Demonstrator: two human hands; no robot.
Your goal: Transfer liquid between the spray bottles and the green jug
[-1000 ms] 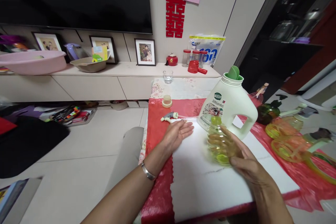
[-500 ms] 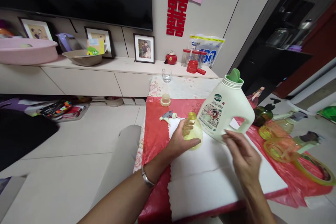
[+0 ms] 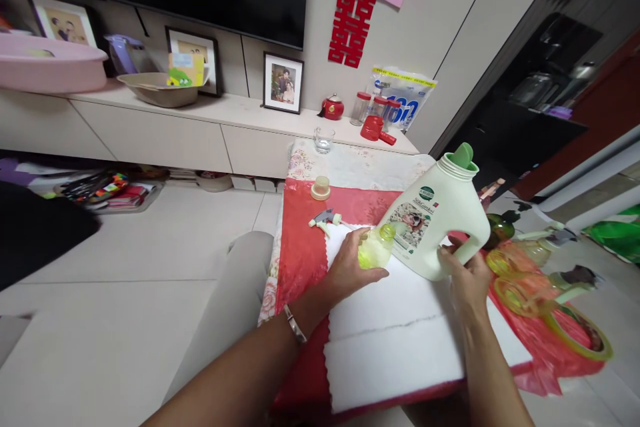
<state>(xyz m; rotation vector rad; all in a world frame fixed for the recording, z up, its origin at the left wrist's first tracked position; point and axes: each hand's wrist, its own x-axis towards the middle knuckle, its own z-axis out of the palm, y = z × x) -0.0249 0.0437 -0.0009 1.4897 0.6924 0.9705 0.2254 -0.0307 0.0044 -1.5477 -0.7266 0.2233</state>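
My left hand (image 3: 353,261) is closed around a small clear yellow bottle (image 3: 376,250), its mouth uncapped and tipped slightly toward the jug. My right hand (image 3: 466,273) grips the handle of a large pale green detergent jug (image 3: 425,223). A green spout (image 3: 463,155) shows in the jug's open neck, and its base seems to be on or just over the white sheet (image 3: 395,347). Left of the bottle lies a grey and pale green spray trigger (image 3: 326,219). Beyond it a cream cap (image 3: 321,188) rests on the red cloth (image 3: 305,247).
A glass cup (image 3: 324,140) stands at the table's far end. To the right are several yellow spray bottles (image 3: 520,293) lying down and a roll of tape (image 3: 603,347). A low cabinet (image 3: 180,140) runs behind, holding a pink basin (image 3: 50,67) and picture frames.
My right hand has moved onto the jug's handle, and the jug leans a little more. The bottle in my left hand has tilted to the right. The camera view has shifted slightly.
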